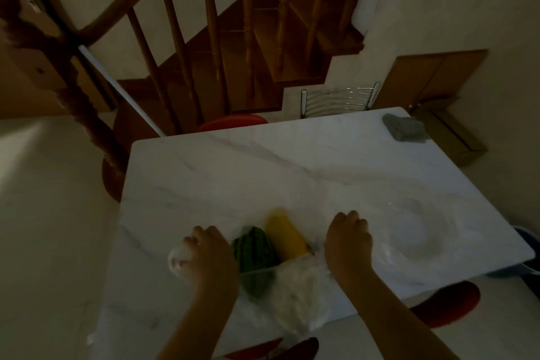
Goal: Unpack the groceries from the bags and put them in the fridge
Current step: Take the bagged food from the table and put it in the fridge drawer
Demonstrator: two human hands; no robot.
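Note:
A thin clear plastic bag [298, 295] lies on the white marble table [263, 161] near its front edge. Inside its mouth I see a striped green melon [254, 254] and a long yellow fruit [287, 238] side by side. My left hand [209, 257] is closed on the bag's left edge, left of the green melon. My right hand [349, 242] is closed on the bag's right edge, right of the yellow fruit. The bag's rim is stretched taut between the two hands.
A second clear bag [418, 231] lies flat to the right. A grey cloth [404, 128] sits on the far right corner. Red stools [450, 305] stand around the table, a metal chair [339, 99] behind it, and a wooden staircase [233, 47] beyond.

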